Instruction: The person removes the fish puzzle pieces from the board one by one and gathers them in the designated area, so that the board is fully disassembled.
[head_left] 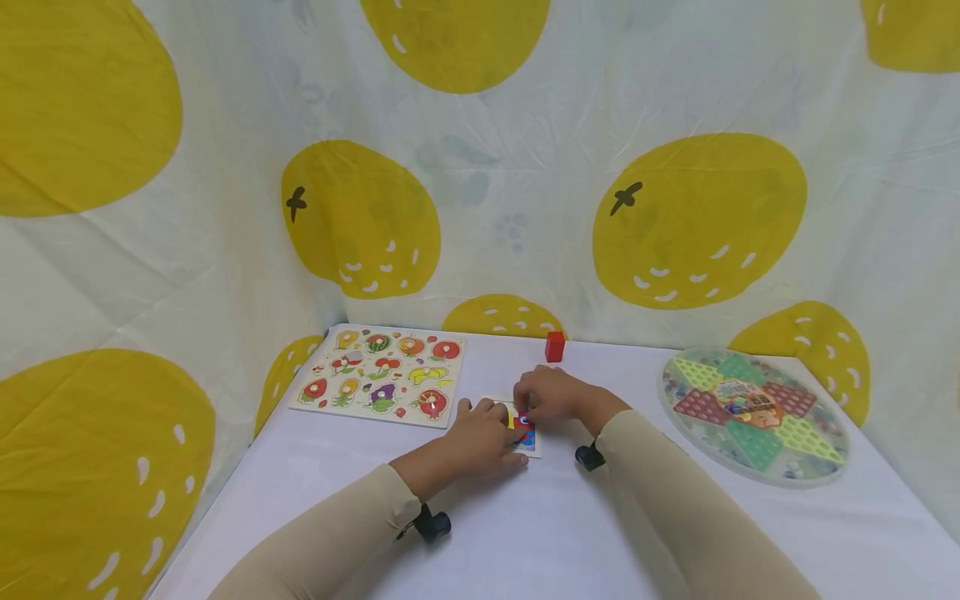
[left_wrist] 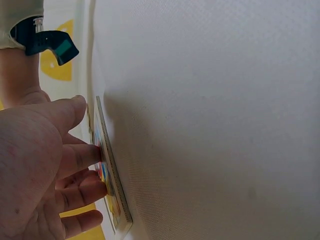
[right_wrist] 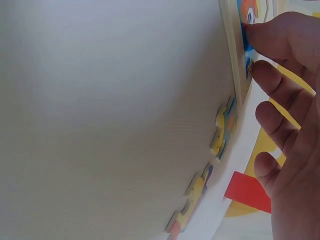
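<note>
A small puzzle board (head_left: 529, 452) with red, yellow and blue pieces lies flat on the table between both hands. My left hand (head_left: 480, 442) rests at its left side, index finger extended over a red piece (head_left: 522, 423). In the left wrist view the fingers (left_wrist: 80, 159) of that hand are loosely spread, their tips at the board's face. From the far right side, my right hand (head_left: 551, 393) reaches down and pinches a blue puzzle piece (right_wrist: 245, 37) at the board; its thumb is on the piece, its index finger mostly hidden behind the thumb.
Loose puzzle pieces (right_wrist: 227, 127) lie beyond the board, near a red block (head_left: 554, 347). A fruit peg puzzle (head_left: 405, 379) is at the back left. On the right sits a round Chinese checkers board (head_left: 757, 417). Printed cloth hangs behind the table.
</note>
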